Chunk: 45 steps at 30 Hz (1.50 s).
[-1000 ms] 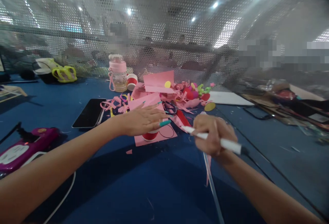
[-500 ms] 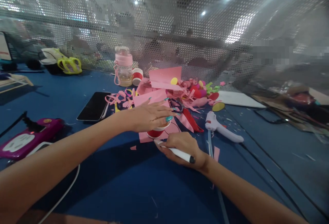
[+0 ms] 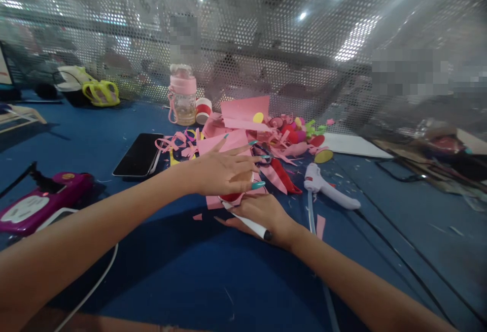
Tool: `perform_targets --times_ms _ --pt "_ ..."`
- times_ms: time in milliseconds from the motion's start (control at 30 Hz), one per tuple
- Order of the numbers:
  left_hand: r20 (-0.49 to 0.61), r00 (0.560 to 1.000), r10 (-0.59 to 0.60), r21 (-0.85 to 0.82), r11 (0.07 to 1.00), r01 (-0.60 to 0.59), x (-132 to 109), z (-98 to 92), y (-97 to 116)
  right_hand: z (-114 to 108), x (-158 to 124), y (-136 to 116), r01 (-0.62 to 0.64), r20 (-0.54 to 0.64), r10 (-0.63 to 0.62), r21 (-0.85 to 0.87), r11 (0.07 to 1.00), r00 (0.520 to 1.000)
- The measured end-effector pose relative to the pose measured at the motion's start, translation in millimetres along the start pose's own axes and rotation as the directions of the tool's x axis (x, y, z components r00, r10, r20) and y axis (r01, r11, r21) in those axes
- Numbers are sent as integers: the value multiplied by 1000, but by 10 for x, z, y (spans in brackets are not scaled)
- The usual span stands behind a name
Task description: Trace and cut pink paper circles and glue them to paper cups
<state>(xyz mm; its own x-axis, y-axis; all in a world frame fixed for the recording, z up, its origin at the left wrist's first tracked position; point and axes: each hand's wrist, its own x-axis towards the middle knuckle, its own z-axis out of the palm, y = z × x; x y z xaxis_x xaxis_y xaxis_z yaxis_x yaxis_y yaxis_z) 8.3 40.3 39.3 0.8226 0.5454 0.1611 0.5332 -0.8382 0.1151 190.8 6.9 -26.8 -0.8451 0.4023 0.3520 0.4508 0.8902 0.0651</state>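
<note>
My left hand [image 3: 218, 172] lies with fingers stretched and spread over a red and white paper cup [image 3: 230, 197], its thumb along the near side. Most of the cup is hidden under that hand. Beneath the cup is a sheet of pink paper [image 3: 213, 202]. My right hand [image 3: 262, 215] is closed around a white marker pen [image 3: 249, 224], black end toward me and its other end at the cup's base. Whether the tip touches the paper I cannot tell.
Behind the hands lie pink paper scraps [image 3: 283, 152]. A white glue gun [image 3: 331, 192] is to the right, a black phone [image 3: 140, 154] and a purple device [image 3: 57, 197] to the left. A pink-lidded bottle [image 3: 183, 96] stands beside another cup [image 3: 203, 110] near the mesh screen.
My right hand and the marker pen have shifted left and slightly up along the cup's near side. My left thumb has moved down and right, covering more of the cup.
</note>
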Motion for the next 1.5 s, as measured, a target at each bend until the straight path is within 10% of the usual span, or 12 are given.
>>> perform_targets --times_ms 1033,1233,1500 --pt "45 983 180 -95 980 -175 38 -38 -42 -104 -26 15 16 -70 -1 213 977 998" --pt "34 981 190 -116 976 -185 39 -39 -43 -256 -11 92 92 -224 34 527 845 974" --pt "34 984 176 -121 978 -171 30 -43 -38 -373 -56 199 -20 -63 89 696 718 994"
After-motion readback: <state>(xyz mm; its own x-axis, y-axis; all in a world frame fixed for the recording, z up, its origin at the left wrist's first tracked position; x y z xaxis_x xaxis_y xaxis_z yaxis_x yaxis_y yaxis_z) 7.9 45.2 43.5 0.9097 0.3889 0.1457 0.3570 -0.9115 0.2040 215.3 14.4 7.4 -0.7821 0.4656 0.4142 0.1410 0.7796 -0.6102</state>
